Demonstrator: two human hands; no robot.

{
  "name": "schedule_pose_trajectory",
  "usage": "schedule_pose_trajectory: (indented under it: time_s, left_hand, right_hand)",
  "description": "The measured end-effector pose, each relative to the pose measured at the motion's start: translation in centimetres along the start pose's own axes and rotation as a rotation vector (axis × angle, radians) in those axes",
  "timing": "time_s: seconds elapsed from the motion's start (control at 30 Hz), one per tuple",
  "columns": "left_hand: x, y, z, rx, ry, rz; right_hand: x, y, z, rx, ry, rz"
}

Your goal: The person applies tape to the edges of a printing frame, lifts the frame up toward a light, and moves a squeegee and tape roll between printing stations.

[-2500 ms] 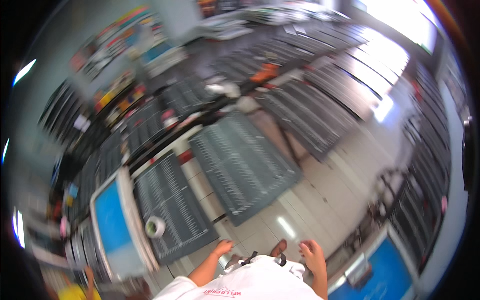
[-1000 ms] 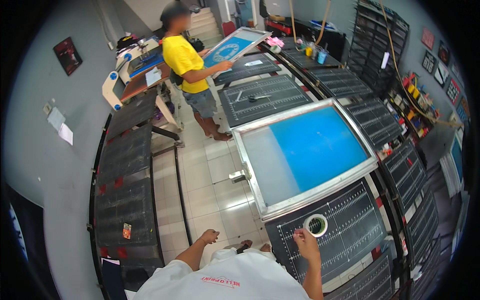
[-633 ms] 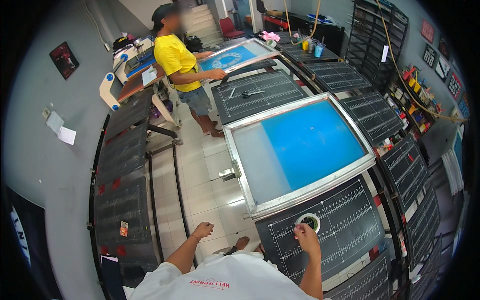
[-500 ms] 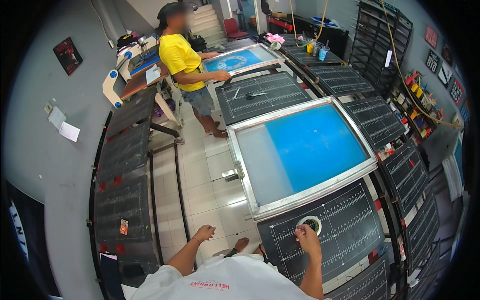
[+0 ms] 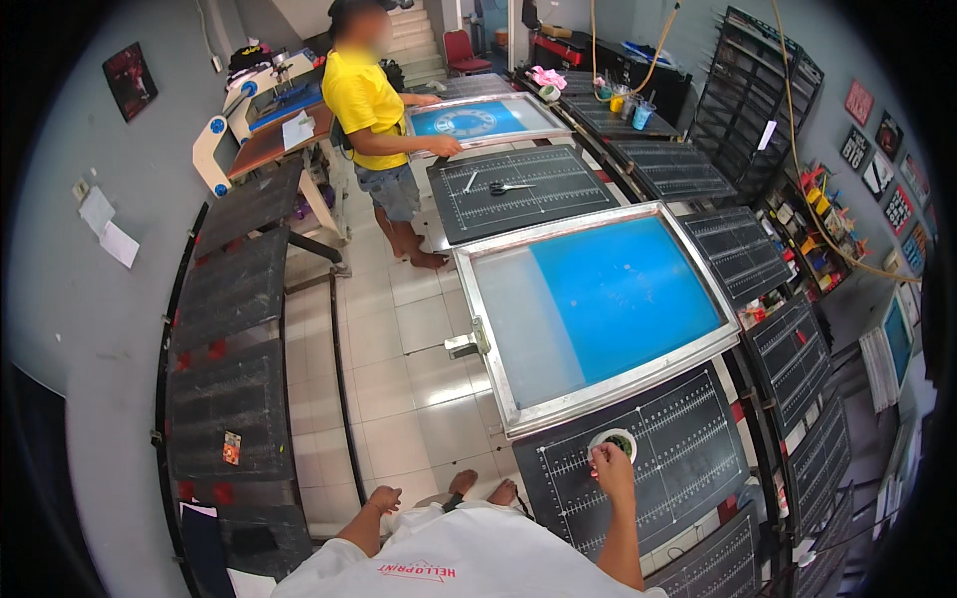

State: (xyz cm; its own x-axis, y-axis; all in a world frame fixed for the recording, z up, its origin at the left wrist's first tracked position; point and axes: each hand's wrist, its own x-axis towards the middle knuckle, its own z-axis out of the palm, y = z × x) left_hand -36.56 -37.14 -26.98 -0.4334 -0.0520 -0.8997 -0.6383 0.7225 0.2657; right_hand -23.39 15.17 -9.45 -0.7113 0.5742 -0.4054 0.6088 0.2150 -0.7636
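Observation:
My right hand (image 5: 612,466) reaches over a black printing board (image 5: 688,468) marked with white scales. Its fingers are closed at the near rim of a white ring that looks like a tape roll (image 5: 630,440), dark green inside. The fingers partly cover the ring, and its underside is hidden. My left hand (image 5: 383,498) hangs low over the tiled floor, fingers loosely bent and a little apart, holding nothing that I can see. Just beyond the right hand, a large metal-framed printing screen (image 5: 628,299) with a blue area rests across the boards.
A person in a yellow shirt (image 5: 371,110) holds another blue screen (image 5: 498,120) farther off. Scissors (image 5: 510,187) lie on the board between the screens. More boards (image 5: 227,399) line the left side. Cups of ink (image 5: 642,116) and a black rack (image 5: 753,100) stand at the far right.
My view has shifted slightly. The left hand has dropped lower and nearer my body. My right hand stays at the white ring. The other person's screen is tilted flatter.

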Motion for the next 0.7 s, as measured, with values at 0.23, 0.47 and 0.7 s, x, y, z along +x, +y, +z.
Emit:
schedule_pose_trajectory:
  time_s: [0.23,0.47,0.7]
  left_hand:
    - [1.7,5.5,0.3,0.019,-0.042,0.122]
    - [3.9,9.6,0.7,-0.014,0.084,0.37]
    - [1.9,6.9,-0.8,0.051,0.212,0.285]
  right_hand:
    - [1.2,-1.2,0.9,0.081,0.245,-0.163]
    - [4.2,-0.2,3.0,0.065,0.411,-0.208]
    - [4.4,1.0,1.6,-0.11,0.299,-0.242]
